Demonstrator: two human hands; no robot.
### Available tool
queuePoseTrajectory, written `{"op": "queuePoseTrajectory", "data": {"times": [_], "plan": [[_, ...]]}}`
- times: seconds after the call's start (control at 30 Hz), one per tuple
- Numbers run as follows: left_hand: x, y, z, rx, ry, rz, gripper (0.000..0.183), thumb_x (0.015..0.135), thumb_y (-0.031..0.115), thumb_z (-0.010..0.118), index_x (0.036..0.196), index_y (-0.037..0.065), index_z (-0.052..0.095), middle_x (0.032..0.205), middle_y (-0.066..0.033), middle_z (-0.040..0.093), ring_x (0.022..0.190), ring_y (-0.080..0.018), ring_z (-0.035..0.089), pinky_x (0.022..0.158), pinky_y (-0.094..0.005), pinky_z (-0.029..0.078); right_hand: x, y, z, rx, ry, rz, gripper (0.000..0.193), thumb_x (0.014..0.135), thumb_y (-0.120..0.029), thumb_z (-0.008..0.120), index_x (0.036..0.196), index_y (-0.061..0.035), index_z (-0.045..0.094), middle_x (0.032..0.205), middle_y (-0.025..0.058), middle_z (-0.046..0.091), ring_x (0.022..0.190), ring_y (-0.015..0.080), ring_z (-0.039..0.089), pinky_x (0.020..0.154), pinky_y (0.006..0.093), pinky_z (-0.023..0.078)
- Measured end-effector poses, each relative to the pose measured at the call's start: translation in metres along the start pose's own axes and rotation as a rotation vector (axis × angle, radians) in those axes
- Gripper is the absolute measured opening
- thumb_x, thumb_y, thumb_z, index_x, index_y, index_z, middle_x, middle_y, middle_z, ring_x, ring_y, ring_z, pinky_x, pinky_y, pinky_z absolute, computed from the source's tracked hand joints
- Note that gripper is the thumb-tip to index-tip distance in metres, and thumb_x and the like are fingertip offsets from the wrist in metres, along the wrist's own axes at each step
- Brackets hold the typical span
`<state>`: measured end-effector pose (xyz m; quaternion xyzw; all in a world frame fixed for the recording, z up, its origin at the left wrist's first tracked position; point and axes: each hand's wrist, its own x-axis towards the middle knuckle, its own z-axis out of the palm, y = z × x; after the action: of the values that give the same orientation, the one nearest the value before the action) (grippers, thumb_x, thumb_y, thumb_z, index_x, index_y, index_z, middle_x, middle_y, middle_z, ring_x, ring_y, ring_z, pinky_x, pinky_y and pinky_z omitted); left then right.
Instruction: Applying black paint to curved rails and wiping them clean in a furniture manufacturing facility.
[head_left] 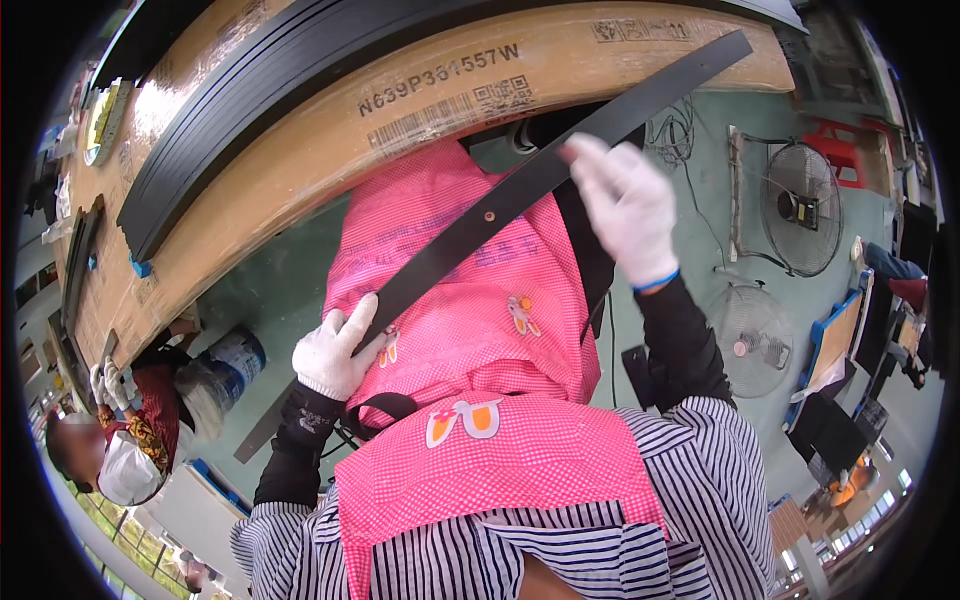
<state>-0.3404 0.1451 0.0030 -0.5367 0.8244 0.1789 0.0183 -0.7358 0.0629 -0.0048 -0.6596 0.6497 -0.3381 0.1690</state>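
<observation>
A long flat black strip (525,188) runs slantwise across my lap, its far end over the cardboard and its near end showing past my left forearm. My left hand (335,348), in a white glove, is closed around the strip's lower part, thumb and forefinger on its edges. Midway along the strip is a small brass-coloured round spot (489,216). My right hand (628,205), also gloved, is at the strip's upper half and blurred by motion. Something small and reddish shows at its fingertips, too smeared to make out.
A stack of black strips (230,120) lies on the cardboard-covered table (440,75) ahead. On the floor to the right stand two fans (803,208) and a red stool (838,150). A co-worker (140,450) is at the left, near a large plastic bottle (235,358).
</observation>
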Motion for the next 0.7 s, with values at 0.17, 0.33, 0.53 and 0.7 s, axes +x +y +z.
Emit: {"op": "queuePoseTrajectory", "data": {"times": [0.17, 0.33, 0.53, 0.7], "plan": [[0.002, -0.005, 0.006, 0.004, 0.031, 0.022, 0.056, 0.084, 0.042, 0.082, 0.135, 0.025, 0.067, 0.083, -0.0074, 0.062, 0.066, -0.0288, 0.068, 0.058, -0.0414, 0.054, 0.043, 0.056, -0.031, -0.2, 0.255, 0.128, 0.021, 0.096, -0.016, 0.071, 0.116, -0.0119, 0.078, 0.088, 0.0105, 0.071, 0.081, 0.0269, 0.07, 0.075, 0.0362, 0.055], [-0.002, -0.004, 0.007, -0.024, -0.02, 0.007, 0.063, 0.081, 0.034, 0.084, 0.138, 0.017, 0.064, 0.09, -0.01, 0.063, 0.071, -0.0322, 0.068, 0.062, -0.042, 0.055, -0.004, -0.001, -0.004, 0.0, -0.155, 0.066, 0.022, 0.09, -0.015, 0.076, 0.112, -0.0158, 0.079, 0.084, 0.0082, 0.067, 0.077, 0.0239, 0.067, 0.074, 0.0322, 0.055], [0.001, -0.002, 0.001, -0.032, -0.026, -0.001, 0.064, 0.081, 0.032, 0.085, 0.139, 0.016, 0.063, 0.089, -0.0106, 0.064, 0.073, -0.0327, 0.069, 0.063, -0.0423, 0.055, 0.031, 0.048, -0.023, 0.093, 0.069, 0.025, 0.024, 0.095, -0.016, 0.074, 0.118, -0.0087, 0.077, 0.088, 0.0097, 0.07, 0.076, 0.023, 0.069, 0.072, 0.0307, 0.054], [0.002, -0.005, 0.006, -0.054, -0.013, 0.004, 0.065, 0.081, 0.031, 0.085, 0.14, 0.016, 0.062, 0.091, -0.0116, 0.064, 0.075, -0.0334, 0.069, 0.064, -0.0426, 0.055, 0.014, 0.031, -0.016, -0.042, 0.009, 0.018, 0.024, 0.093, -0.016, 0.076, 0.117, -0.0143, 0.078, 0.082, 0.0073, 0.065, 0.072, 0.0233, 0.067, 0.066, 0.0324, 0.053]]}}
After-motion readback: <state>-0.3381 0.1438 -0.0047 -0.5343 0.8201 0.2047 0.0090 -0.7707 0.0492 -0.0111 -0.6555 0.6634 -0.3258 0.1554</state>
